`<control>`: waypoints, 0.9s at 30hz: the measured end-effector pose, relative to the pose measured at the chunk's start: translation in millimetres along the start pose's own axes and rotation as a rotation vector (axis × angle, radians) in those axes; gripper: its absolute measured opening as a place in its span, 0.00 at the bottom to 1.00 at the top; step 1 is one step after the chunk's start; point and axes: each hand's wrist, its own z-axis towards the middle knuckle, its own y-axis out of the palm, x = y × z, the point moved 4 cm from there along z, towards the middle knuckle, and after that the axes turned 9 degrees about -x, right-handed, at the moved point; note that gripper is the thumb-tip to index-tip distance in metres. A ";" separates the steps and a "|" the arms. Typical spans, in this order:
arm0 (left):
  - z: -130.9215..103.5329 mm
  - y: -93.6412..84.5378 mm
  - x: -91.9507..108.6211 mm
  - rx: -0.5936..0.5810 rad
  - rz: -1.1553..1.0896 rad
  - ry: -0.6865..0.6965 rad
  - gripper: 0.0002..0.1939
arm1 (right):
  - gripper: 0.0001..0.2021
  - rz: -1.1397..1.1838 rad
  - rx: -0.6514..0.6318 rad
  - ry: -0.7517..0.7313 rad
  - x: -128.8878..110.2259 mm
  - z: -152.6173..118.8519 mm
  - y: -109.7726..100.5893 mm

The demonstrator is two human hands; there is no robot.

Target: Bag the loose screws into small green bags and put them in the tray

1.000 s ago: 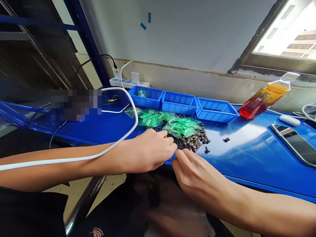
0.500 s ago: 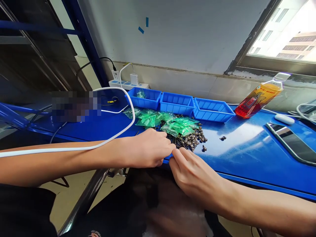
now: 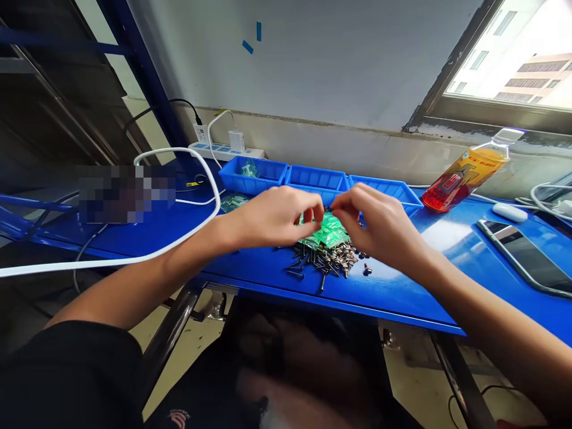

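My left hand (image 3: 286, 215) is over the green packets (image 3: 328, 231), its thumb and fingers curved with a gap between them and nothing visible inside. Close by on the right, my right hand (image 3: 373, 217) has its thumb and fingertips pinched together; whatever they hold, if anything, is too small to name. Beneath both hands lies a heap of metal screws (image 3: 333, 259), partly covered by the packets. Three blue bins stand in a row behind: the left bin (image 3: 232, 180) contains a clear packet, while my hands partly hide the middle bin (image 3: 315, 177) and right bin (image 3: 409, 193).
A tilted drink bottle (image 3: 465, 176) leans at the back right, near a white mouse-like object (image 3: 509, 212) and a phone (image 3: 527, 256). A white cable (image 3: 179, 250) crosses over my left arm. Behind the bins is a power strip (image 3: 254, 154).
Both hands have risen from the table's front edge and moved forward over the packets. My left fingers have spread apart, and the screws at the front now show. The view has shifted slightly.
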 end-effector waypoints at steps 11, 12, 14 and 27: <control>41.0 -5.7 -35.3 0.374 -0.032 -0.120 0.11 | 0.05 0.151 0.233 0.207 30.2 30.1 23.4; 43.4 -4.6 -34.1 0.360 -0.040 -0.089 0.12 | 0.05 0.147 0.245 0.217 30.7 27.7 23.6; 46.1 -1.0 -31.9 0.347 -0.048 -0.042 0.12 | 0.05 0.142 0.261 0.236 33.0 23.1 24.8; 35.3 24.6 -32.9 0.354 -0.063 -0.168 0.13 | 0.03 0.166 0.276 0.228 37.4 15.4 39.9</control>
